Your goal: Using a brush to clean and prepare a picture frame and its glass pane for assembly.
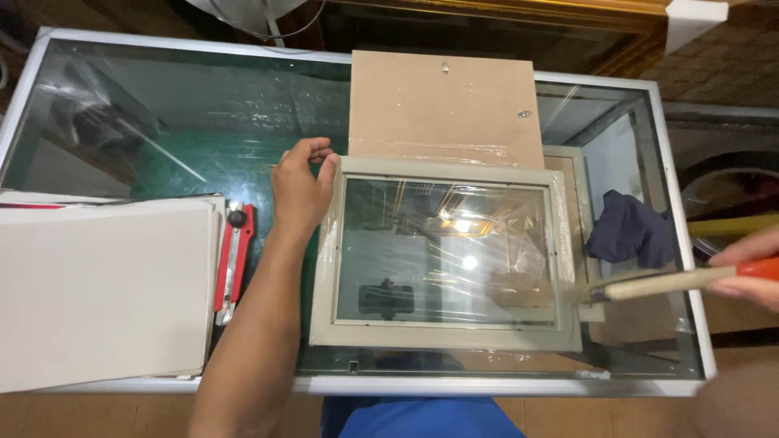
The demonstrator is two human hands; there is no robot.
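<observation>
A pale-grey rectangular picture frame (445, 258), plastic-wrapped, lies mid-table. The left hand (301, 188) pinches its ten o'clock corner; the right hand (751, 274), at three o'clock, clamps a wooden-handled brush (649, 285). A red utility knife (234, 259) lies at nine o'clock.

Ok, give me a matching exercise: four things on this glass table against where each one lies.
Things:
1. frame
2. knife
3. cloth
4. backing board

Places:
A. far side of the table, partly under the frame's top edge
B. between the white boards and the left forearm
C. middle, left hand at its top left corner
D. right end, just beyond the brush that the right hand holds

Pairs: 1-C, 2-B, 3-D, 4-A
</observation>
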